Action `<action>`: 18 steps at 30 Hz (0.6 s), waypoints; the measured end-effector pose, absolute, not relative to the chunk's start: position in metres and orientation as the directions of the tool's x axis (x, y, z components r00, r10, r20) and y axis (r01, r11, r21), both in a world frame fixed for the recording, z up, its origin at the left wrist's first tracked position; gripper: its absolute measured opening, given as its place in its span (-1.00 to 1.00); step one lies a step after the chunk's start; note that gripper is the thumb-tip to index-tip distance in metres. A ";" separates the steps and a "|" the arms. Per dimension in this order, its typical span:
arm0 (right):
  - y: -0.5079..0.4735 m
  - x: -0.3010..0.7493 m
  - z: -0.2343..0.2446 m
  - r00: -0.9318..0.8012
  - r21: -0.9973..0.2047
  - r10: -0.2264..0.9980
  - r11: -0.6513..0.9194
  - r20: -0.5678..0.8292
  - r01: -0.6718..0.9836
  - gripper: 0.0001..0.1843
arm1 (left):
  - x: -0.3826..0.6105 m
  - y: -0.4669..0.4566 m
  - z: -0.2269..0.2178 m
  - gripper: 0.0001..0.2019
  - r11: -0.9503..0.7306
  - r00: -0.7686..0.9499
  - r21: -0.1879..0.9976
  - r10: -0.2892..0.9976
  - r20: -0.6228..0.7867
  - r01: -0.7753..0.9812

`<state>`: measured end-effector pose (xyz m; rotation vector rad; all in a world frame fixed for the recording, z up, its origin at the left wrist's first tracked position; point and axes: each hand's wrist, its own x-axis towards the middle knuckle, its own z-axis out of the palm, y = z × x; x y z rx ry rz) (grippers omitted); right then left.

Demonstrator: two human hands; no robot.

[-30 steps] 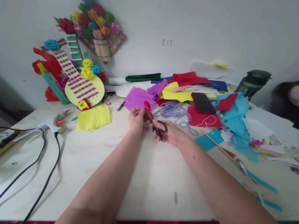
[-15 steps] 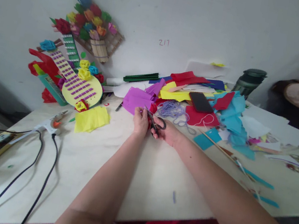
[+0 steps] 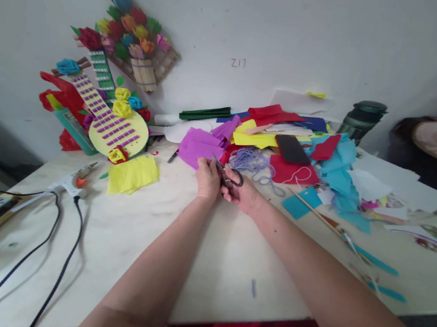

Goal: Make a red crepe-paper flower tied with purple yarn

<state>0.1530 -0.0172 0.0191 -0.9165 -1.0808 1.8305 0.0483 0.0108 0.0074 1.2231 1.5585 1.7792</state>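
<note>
I had both hands close together over the counter, on the near side of the purple paper. My right hand was closed round the handle of the scissors, one dark ring showing above my fingers and the blades slanting up and leftward past my left hand. The left fingers were bunched and seemed to be pinching the red piece, a patch of which showed just beyond them; the rest was hidden, so its shape I could not tell. From the way the scissors sat against my left fingers, I judged I was at the trimming of that piece, though whether the blades had bitten in was hidden too. The next move, I thought, called for a firm pinch on the left, fingertips clear of the edges, and a short squeeze on the right rather than a broad snip, since so little red stood out. It also called for minding the points, with the purple paper behind them and the yarn near on the right. The yellow paper lay to my left, with the glue gun beyond it.
</note>
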 end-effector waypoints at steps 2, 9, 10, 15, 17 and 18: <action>-0.016 0.153 0.018 -0.413 -0.911 0.893 -0.307 -0.177 -0.274 -0.47 | 0.049 0.010 0.007 -0.83 -0.243 -0.488 0.955 0.821 0.297 0.173; -0.015 0.152 0.015 -0.378 -0.923 0.914 -0.262 -0.144 -0.282 -0.45 | 0.048 0.010 0.008 -0.84 -0.212 -0.482 0.944 0.819 0.312 0.251; -0.015 0.152 0.015 -0.381 -0.925 0.915 -0.254 -0.135 -0.284 -0.45 | 0.047 0.011 0.008 -0.83 -0.209 -0.481 0.944 0.820 0.311 0.254; -0.016 0.152 0.014 -0.395 -0.922 0.903 -0.284 -0.165 -0.264 -0.44 | 0.048 0.011 0.006 -0.82 -0.236 -0.449 0.946 0.837 0.313 0.220; -0.015 0.153 0.014 -0.386 -0.922 0.906 -0.288 -0.175 -0.258 -0.44 | 0.048 0.012 0.004 -0.82 -0.243 -0.435 0.946 0.843 0.316 0.216; -0.014 0.153 0.013 -0.376 -0.924 0.911 -0.279 -0.169 -0.262 -0.44 | 0.048 0.012 0.004 -0.83 -0.237 -0.427 0.946 0.849 0.312 0.221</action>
